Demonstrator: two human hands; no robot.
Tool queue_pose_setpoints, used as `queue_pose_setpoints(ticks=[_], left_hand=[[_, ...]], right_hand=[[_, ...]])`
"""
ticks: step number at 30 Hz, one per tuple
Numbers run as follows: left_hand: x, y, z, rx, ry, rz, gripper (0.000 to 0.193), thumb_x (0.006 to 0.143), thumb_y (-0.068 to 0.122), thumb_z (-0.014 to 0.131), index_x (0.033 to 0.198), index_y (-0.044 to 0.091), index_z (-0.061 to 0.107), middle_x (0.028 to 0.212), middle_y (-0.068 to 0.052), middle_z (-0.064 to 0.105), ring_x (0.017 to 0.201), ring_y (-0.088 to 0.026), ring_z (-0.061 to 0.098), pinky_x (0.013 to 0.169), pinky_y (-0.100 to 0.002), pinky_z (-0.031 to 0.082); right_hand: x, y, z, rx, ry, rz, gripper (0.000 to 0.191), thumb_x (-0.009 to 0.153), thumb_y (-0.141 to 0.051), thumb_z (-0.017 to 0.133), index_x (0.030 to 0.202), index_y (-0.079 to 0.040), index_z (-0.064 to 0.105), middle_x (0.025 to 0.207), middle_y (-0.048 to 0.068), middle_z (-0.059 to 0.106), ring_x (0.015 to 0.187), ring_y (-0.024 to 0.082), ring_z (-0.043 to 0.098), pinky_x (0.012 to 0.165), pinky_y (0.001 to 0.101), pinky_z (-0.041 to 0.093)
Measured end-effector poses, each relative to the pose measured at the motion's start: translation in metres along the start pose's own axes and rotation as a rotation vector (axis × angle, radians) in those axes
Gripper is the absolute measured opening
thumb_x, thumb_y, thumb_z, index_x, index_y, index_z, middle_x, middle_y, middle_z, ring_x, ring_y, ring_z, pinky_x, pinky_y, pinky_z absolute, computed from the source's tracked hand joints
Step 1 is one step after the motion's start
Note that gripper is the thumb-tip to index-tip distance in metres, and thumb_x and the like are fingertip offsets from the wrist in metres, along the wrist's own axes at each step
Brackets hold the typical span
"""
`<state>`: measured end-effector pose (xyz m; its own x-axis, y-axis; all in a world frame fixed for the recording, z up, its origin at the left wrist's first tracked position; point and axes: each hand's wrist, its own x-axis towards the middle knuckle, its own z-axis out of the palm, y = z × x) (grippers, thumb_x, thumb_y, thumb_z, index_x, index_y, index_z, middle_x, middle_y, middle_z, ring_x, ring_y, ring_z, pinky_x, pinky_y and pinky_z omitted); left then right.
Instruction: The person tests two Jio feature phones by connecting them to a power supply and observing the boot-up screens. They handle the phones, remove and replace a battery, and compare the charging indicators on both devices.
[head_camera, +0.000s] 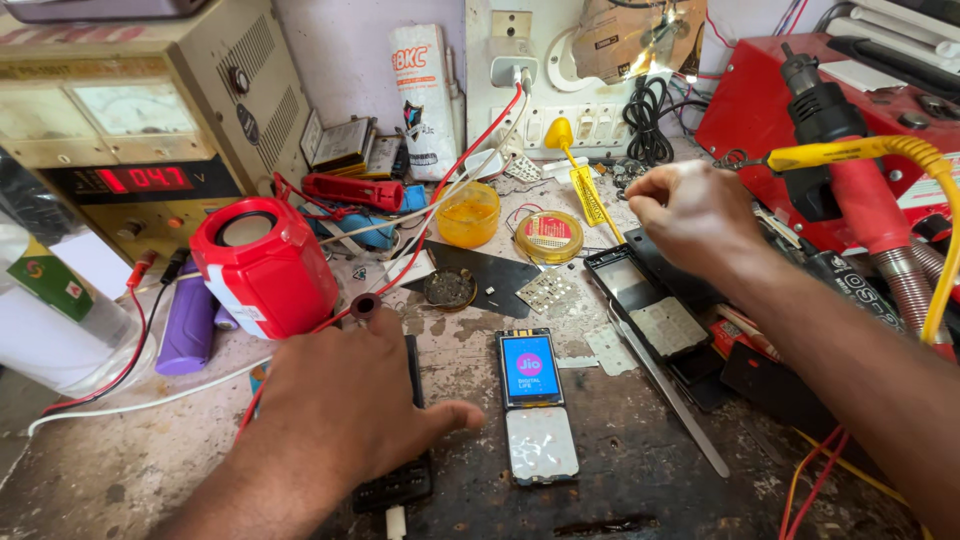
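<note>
Lit blue phone screen (529, 367) on workbench (650, 470), left hand (340, 410) flat, grip open, right hand (690, 215) loosely curled, empty.

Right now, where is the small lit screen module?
In the head view, the lit screen module lies low at centre on the workbench, just right of the left hand.

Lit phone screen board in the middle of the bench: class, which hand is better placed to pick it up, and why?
Probably the left hand: it rests flat right beside the screen board, thumb pointing at it. The right hand is closed up farther back, over the black phone case.
</note>
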<state>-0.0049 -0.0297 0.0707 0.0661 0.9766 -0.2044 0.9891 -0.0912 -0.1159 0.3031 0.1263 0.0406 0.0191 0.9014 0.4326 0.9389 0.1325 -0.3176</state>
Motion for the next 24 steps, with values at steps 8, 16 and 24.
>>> queue_pose_setpoints(ticks=[8,16,24], left_hand=[[0.008,0.001,0.008,-0.146,0.039,0.158,0.098,0.082,0.06,0.066,0.144,-0.008,0.032,0.111,-0.02,0.07,0.105,-0.038,0.069,0.086,-0.049,0.057],[0.039,-0.004,0.02,-1.292,0.077,0.441,0.065,0.096,0.041,0.052,0.15,0.006,0.044,0.118,-0.012,0.072,0.106,-0.022,0.067,0.089,-0.035,0.053],[0.053,0.014,0.042,-2.036,-0.138,0.54,0.054,0.098,0.039,0.041,0.146,0.014,0.048,0.114,-0.012,0.072,0.095,-0.017,0.067,0.08,-0.034,0.058]], right_hand=[[0.062,0.033,0.052,0.028,-0.143,0.094,0.024,0.081,-0.029,0.083,0.103,-0.02,0.084,0.095,0.01,0.08,0.086,0.022,0.076,0.086,0.0362,0.056],[0.075,0.041,0.058,0.007,-0.271,0.189,0.021,0.079,-0.035,0.084,0.093,-0.018,0.084,0.086,0.008,0.08,0.082,0.021,0.075,0.081,0.0376,0.056],[0.082,0.036,0.06,0.023,-0.255,0.192,0.022,0.077,-0.032,0.084,0.08,-0.011,0.08,0.082,0.01,0.078,0.079,0.022,0.072,0.079,0.0379,0.055]])
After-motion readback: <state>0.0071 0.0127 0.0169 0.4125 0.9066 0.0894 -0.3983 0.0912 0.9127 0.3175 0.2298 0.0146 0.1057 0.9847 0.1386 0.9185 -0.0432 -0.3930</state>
